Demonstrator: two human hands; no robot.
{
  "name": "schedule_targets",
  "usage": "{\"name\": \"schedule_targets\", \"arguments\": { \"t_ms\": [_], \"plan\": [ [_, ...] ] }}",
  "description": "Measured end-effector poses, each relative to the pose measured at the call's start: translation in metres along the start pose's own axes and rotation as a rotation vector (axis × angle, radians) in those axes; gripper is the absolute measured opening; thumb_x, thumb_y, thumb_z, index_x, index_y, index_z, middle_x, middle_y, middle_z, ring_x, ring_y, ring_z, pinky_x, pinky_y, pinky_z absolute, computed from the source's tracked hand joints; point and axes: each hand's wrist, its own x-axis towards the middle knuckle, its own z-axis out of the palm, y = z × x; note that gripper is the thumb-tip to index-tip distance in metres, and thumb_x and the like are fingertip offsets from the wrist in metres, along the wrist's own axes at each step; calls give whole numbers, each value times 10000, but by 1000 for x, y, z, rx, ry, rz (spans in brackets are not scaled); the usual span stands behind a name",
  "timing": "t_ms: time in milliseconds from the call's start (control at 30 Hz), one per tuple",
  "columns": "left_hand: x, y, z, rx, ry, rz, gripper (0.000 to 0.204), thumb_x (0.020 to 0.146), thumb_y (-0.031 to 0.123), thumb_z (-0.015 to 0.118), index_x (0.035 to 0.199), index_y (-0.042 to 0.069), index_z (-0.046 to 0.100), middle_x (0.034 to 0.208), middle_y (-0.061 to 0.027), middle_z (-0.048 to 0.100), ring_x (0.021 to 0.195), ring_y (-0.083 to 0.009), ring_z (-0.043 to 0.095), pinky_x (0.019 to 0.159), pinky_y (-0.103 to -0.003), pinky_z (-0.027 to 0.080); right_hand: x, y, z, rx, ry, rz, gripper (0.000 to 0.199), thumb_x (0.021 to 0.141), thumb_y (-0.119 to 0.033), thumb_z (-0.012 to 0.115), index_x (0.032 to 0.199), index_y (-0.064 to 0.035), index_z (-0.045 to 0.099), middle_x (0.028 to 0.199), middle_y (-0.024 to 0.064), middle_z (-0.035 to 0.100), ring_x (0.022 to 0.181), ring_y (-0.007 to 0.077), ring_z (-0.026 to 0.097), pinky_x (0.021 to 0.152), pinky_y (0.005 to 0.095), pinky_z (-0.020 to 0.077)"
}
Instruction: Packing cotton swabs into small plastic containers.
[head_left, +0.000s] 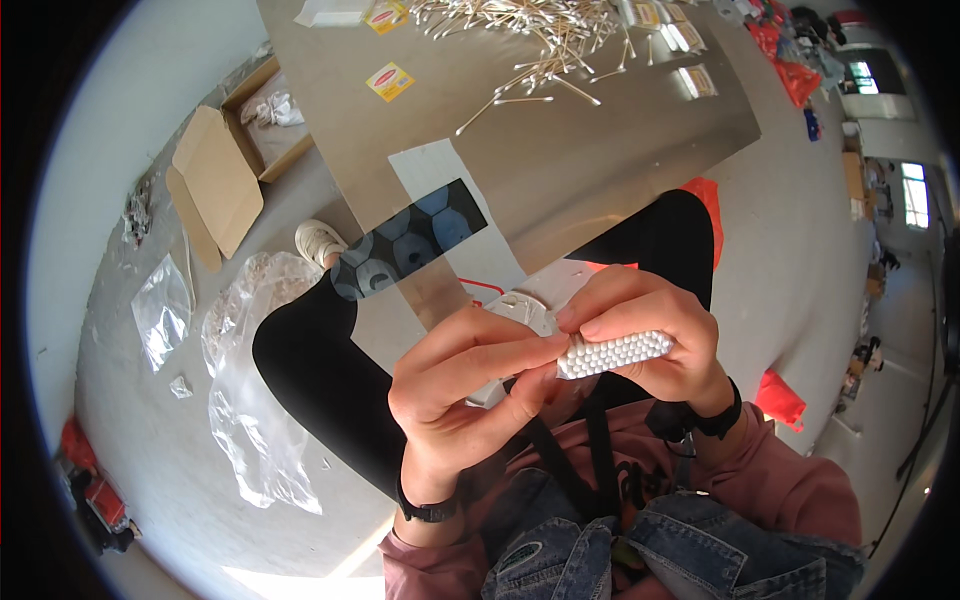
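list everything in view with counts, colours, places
table: one, brownish, ahead
packed cotton swabs: one bundle, white, near centre, held
loose cotton swabs: many, white, table's far side
small packs: several, white and yellow, table's far right
cards: two, yellow, table's far left
dark strip: one, black and blue, table's near edge
pale strip: one, whitish, under dark strip
cardboard box: one, brown, left floor
clear bags: several, transparent, left floor
red items: several, red, floor both sides
distant clutter: uncountable, mixed, right rim
shoe: one, pale, left of dark strip
wristbands: two, black, both wrists
legs: two, black, either side
left hand: one, bare, bundle's left
right hand: one, bare, bundle's right
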Motion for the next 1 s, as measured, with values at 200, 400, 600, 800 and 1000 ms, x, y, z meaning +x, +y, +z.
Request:
{"name": "schedule_targets", "arguments": {
  "t_ms": [200,400,600,800,1000],
  "plan": [
    [0,0,2,43,9,63,234,686,-52,745,917,-21,768,823,-100,683,728,-173,638,628,-262,471,0,-1,1,-55,12,-56,225,863,-24,721,1070,-10,635,1041,203,679,913,300,683,783,392,546],
    [2,3,4,105,-13,76,180,715,-23,750,895,-25,761,819,-104,687,730,-183,644,632,-271,482,0,-3,2,-28,58,-36,293,812,-10,731,1097,-57,685,1063,103,695,952,247,675,782,356,504],
    [0,-1,4,19,6,40,191,706,-20,746,896,-29,757,824,-113,694,739,-190,653,647,-277,490,2,-2,-1,-50,-44,-107,242,847,59,673,1076,-12,641,1045,199,683,909,299,685,765,402,525],
    [4,-3,2,32,-13,139,259,689,-110,759,935,-30,754,833,-119,695,713,-195,666,602,-273,513,-1,2,2,-10,26,-84,240,855,35,694,1082,-12,632,1050,203,683,898,294,685,766,398,521],
    [2,-2,5,165,9,188,258,681,-103,772,926,-26,753,815,-103,692,691,-193,665,581,-274,509,-1,1,4,9,67,-46,328,801,30,696,1121,-44,678,1086,105,692,985,251,675,821,356,522]
  ]
}}
